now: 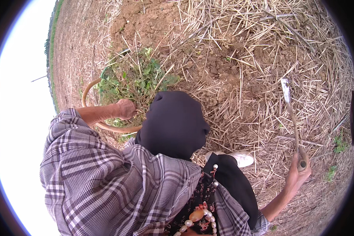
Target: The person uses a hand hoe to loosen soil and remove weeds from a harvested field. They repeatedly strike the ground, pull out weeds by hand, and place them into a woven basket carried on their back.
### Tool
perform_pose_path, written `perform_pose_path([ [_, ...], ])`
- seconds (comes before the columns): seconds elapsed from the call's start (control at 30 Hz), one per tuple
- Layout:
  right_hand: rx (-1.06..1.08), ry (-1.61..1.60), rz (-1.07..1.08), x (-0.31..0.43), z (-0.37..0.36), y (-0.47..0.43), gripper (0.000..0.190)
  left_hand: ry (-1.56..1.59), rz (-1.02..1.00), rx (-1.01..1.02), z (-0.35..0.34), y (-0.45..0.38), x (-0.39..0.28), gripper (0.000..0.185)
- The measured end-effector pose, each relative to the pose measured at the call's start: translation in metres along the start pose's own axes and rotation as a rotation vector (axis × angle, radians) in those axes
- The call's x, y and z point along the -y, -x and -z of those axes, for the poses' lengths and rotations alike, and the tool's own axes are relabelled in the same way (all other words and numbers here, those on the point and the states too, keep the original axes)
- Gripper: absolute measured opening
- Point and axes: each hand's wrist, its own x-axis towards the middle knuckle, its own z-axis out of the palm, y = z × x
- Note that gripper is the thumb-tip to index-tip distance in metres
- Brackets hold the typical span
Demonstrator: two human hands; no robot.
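My left hand [126, 109] is curled at the near edge of a heap of pulled green plants [144, 70]. Its fingertips are hidden, so whether it grips any stems is unclear. A curved tan handle [88, 90], apparently a basket's, arcs around my left wrist, with green binding [104, 74] at its far end. Most of what holds the plants is hidden by the heap and my knee. Out to the right, my right hand [299, 168] is closed around the handle of a narrow-bladed hand hoe [295, 126]. The hoe's pale, soil-marked blade [286, 91] points away from me, above the straw.
Dry straw stubble [271, 115] covers much of the ground, with bare brown soil [147, 20] beyond the plants. My dark-clad knee [174, 124] rises between my hands, and a white shoe [243, 158] rests on the straw. Small green weeds [339, 143] grow at the right.
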Motion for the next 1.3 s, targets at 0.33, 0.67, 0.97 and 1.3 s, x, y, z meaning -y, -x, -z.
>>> perform_pose_path([
  [0.33,0.145,-0.094,-0.070,0.022,-0.013,-0.010,0.027,0.152,0.055,-0.010,-0.068,-0.048,-0.002,0.033],
  [0.67,0.267,-0.051,-0.142,0.098,0.018,0.006,0.026,0.022,0.033,-0.135,-0.030,-0.048,-0.016,0.047],
  [0.97,0.268,-0.027,-0.543,0.115,0.099,0.163,0.025,0.209,0.173,-0.028,0.011,-0.019,-0.019,0.044],
  [1.3,0.065,-0.124,-0.738,0.149,0.211,0.298,0.016,0.245,0.072,-0.348,0.052,0.170,-0.025,0.081],
])
